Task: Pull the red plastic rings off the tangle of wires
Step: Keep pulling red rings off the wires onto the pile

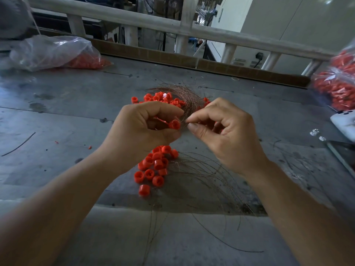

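My left hand (143,124) is curled round a red plastic ring (174,124) at its fingertips, above the middle of the table. Just to its right, my right hand (223,129) pinches a thin wire (186,122) between thumb and forefinger, close to that ring. Behind both hands lies a copper-coloured tangle of wires (184,95) with several red rings (159,97) on and beside it. Below the hands sits a heap of loose red rings (155,166), with bare wires (207,175) fanning out to its right.
The grey worktable (67,116) has a cardboard strip along its far edge. A clear bag with red rings (57,52) lies at the back left, another full bag (338,87) at the right. A white phone (345,123) lies at the right edge. One stray wire (19,144) lies at left.
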`<action>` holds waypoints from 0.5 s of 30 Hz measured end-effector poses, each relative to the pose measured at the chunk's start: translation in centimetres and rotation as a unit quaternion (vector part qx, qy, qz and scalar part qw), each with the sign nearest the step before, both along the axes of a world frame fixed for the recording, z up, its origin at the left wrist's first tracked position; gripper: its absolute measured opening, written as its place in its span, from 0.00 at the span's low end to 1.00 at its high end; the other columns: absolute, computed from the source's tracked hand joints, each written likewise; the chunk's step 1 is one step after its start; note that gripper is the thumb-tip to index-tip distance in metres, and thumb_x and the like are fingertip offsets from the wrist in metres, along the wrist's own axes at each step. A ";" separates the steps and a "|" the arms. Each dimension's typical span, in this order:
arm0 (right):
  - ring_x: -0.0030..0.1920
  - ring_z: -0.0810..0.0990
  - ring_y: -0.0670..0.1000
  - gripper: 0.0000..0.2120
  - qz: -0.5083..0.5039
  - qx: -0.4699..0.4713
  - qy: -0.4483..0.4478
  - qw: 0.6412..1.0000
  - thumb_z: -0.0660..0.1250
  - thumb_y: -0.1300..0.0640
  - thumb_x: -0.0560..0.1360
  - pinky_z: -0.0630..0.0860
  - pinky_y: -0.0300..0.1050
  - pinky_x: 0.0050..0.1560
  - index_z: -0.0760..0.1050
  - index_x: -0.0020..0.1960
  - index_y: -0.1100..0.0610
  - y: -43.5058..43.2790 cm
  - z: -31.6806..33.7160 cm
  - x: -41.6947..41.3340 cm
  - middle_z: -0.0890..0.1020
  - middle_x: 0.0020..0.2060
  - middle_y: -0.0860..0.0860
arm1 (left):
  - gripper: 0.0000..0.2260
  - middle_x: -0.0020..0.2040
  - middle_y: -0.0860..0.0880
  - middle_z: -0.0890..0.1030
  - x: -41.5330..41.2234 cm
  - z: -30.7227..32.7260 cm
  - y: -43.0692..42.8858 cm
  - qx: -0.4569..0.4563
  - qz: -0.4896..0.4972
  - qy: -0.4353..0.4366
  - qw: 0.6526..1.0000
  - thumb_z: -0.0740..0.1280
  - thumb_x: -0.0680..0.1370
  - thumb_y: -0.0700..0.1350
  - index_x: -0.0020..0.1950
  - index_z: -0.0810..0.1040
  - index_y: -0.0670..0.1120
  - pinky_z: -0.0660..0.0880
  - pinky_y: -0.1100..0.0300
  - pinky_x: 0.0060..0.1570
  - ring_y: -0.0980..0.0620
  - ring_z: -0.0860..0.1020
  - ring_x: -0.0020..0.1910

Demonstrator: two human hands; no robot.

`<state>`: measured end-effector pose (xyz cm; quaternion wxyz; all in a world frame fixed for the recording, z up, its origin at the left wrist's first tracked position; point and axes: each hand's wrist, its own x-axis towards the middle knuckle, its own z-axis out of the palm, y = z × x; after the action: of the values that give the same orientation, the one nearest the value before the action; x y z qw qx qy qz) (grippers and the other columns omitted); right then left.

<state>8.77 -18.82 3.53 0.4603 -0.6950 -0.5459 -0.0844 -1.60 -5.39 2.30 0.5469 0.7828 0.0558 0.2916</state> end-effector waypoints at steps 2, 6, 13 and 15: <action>0.38 0.73 0.39 0.07 0.001 0.005 0.003 1.000 0.69 0.62 0.69 0.68 0.27 0.37 0.77 0.43 0.50 0.0 0.1 0.0 0.74 0.36 0.42 | 0.13 0.37 0.55 0.83 0.0 0.0 0.1 -0.004 0.010 0.001 1.000 0.71 0.58 0.47 0.41 0.80 0.56 0.79 0.65 0.41 0.56 0.81 0.36; 0.39 0.73 0.39 0.07 -0.005 0.010 0.002 1.000 0.69 0.62 0.69 0.67 0.27 0.37 0.77 0.44 0.50 0.1 0.2 0.0 0.74 0.36 0.41 | 0.12 0.41 0.54 0.84 0.0 0.1 0.0 -0.051 -0.022 0.002 0.998 0.70 0.60 0.44 0.43 0.81 0.52 0.77 0.68 0.43 0.56 0.82 0.40; 0.39 0.74 0.38 0.07 -0.010 0.007 0.017 1.000 0.67 0.62 0.70 0.67 0.27 0.39 0.77 0.45 0.51 0.1 0.2 0.0 0.74 0.36 0.40 | 0.13 0.42 0.53 0.84 0.0 0.1 0.0 -0.050 -0.009 0.003 0.999 0.69 0.60 0.43 0.44 0.80 0.50 0.77 0.67 0.45 0.56 0.82 0.41; 0.38 0.75 0.39 0.07 0.001 0.013 0.044 0.999 0.67 0.62 0.70 0.69 0.28 0.38 0.75 0.42 0.50 0.1 0.2 -0.1 0.75 0.36 0.41 | 0.12 0.40 0.51 0.84 0.1 0.1 0.0 -0.066 -0.008 -0.002 0.998 0.70 0.60 0.42 0.42 0.80 0.47 0.78 0.67 0.43 0.55 0.82 0.40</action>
<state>8.68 -18.72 3.71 0.4929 -0.6914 -0.5248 -0.0609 -1.53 -5.43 2.35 0.5999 0.7449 0.0670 0.2843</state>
